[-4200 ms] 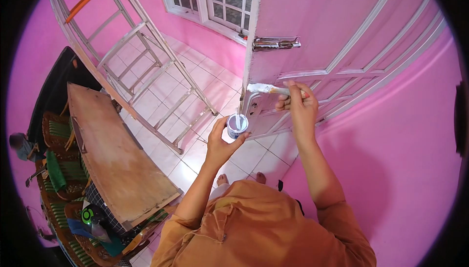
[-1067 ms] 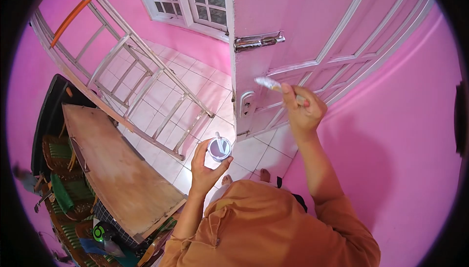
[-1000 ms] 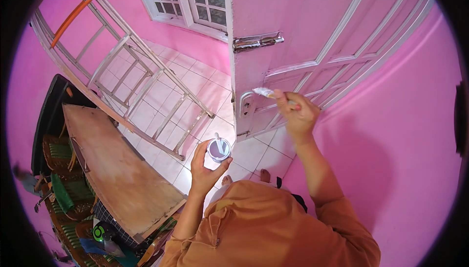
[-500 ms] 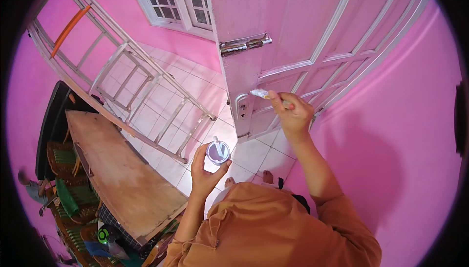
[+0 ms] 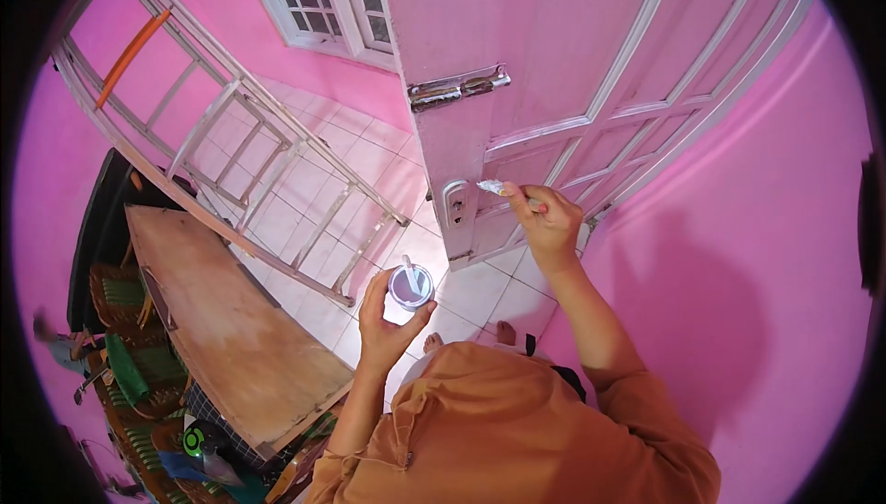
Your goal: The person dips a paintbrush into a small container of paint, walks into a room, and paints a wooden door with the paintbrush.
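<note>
A small open paint can [image 5: 411, 288] with a stick standing in it is held from below by my left hand [image 5: 389, 324], fingers around its side. My right hand [image 5: 552, 227] pinches the handle of a paintbrush [image 5: 492, 187], whose bristles are coated white. The brush tip points left, at or very near the surface of the pink door [image 5: 517, 33], just right of the lock plate [image 5: 456, 204]; whether it touches cannot be told. Higher on the door is a metal bolt latch [image 5: 459, 88].
A metal ladder [image 5: 305, 273] leans across the left side over the tiled floor [image 5: 369, 149]. Beneath it lie a wooden board [image 5: 231, 319] and carved chairs with green cushions [image 5: 161, 356]. Another person [image 5: 66, 352] is at the far left. A white-framed window [image 5: 318, 6] is behind.
The door and window have shifted left in view. My right hand has brought the brush down and left, beside the lock plate. The can stays in my left hand, nearly still over the last second.
</note>
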### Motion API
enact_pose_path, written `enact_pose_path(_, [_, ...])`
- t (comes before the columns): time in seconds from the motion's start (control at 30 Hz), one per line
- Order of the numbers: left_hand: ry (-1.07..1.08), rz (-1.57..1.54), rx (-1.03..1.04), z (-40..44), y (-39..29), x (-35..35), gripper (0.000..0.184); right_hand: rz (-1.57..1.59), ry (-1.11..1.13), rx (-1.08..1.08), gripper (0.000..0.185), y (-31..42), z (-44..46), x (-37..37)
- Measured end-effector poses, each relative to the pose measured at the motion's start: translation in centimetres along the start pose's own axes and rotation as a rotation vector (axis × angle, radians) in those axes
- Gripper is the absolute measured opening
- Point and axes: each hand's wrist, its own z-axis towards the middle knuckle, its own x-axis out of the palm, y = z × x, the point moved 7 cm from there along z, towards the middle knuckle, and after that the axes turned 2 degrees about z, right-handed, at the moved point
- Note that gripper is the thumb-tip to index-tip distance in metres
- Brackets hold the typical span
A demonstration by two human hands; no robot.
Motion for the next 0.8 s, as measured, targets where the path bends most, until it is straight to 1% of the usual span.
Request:
enact_pose_path(0.03, [-0.038, -0.021, 0.001, 0.1, -0.2, -0.1, 0.061, -0.004, -0.005, -0.014, 0.027, -0.4, -0.4, 0.6])
enact_pose_path(0.17, [-0.028, -0.020, 0.017, 0.4, -0.7, -0.2, 0.062, 0.021, -0.010, 0.026, 0.027, -0.9, 0.4, 2.2])
enact_pose_path(0.23, [0.070, 0.017, -0.021, 0.1, 0.1, 0.2, 0.073, 0.066, -0.052, 0.027, 0.027, 0.2, 1.8, 1.5])
enact_pose_path(0.27, [0.072, 0.015, -0.021, 0.1, 0.1, 0.3, 0.073, 0.064, -0.053, 0.027, 0.027, 0.8, 2.4, 0.9])
enact_pose_path(0.33, [0.067, 0.004, -0.022, 0.0, -0.1, 0.3, 0.073, 0.171, -0.120, 0.125, 0.027, 1.2, 3.2, -0.3])
enact_pose_path(0.47, [0.070, -0.015, -0.021, -0.3, -0.1, 0.3, 0.071, 0.108, -0.089, 0.047, 0.021, 2.0, 3.1, -2.0])
enact_pose_path(0.53, [0.069, 0.001, -0.018, -0.3, -0.3, 0.3, 0.070, 0.105, -0.031, 0.140, 0.026, 0.4, 2.0, -0.9])
enact_pose_path(0.57, [0.071, 0.000, -0.016, -0.4, -0.4, 0.4, 0.070, 0.103, -0.034, 0.140, 0.026, 0.1, 2.0, -0.6])
enact_pose_path(0.63, [0.075, -0.012, -0.033, -0.4, -0.5, 0.6, 0.069, 0.058, -0.100, 0.037, 0.026, 0.4, 2.9, -0.1])
enact_pose_path(0.67, [0.078, -0.010, -0.031, -0.4, -0.5, 0.6, 0.069, 0.057, -0.103, 0.039, 0.026, 0.3, 3.4, -0.1])
enact_pose_path(0.73, [0.086, 0.026, -0.007, -0.4, -0.6, 0.5, 0.069, 0.143, -0.125, 0.135, 0.028, 0.5, 4.8, -0.8])
enact_pose_path(0.8, [0.089, 0.012, -0.025, -0.6, -0.3, 0.6, 0.069, 0.126, -0.129, 0.156, 0.028, 1.0, 5.4, -2.1])
